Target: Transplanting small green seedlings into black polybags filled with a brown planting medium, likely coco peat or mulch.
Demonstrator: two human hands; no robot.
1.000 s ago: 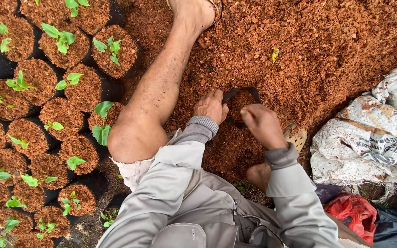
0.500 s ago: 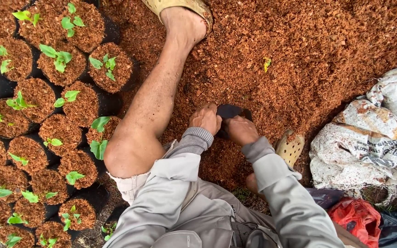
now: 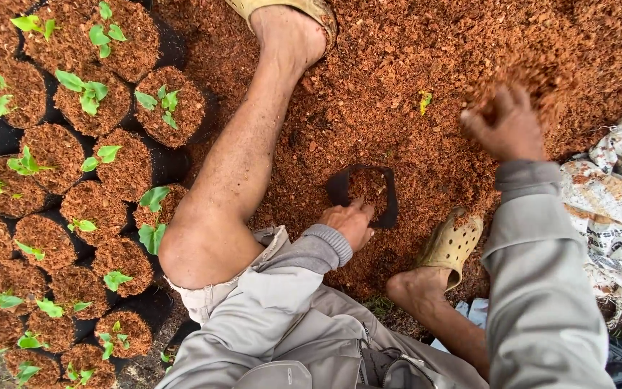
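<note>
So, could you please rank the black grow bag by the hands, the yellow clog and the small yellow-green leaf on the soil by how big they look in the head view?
1. Black grow bag, held by the left hand
2. Yellow clog, only a little smaller; it lies nearer the camera, so this ranking is unsure
3. Yellow-green leaf, clearly smallest
</note>
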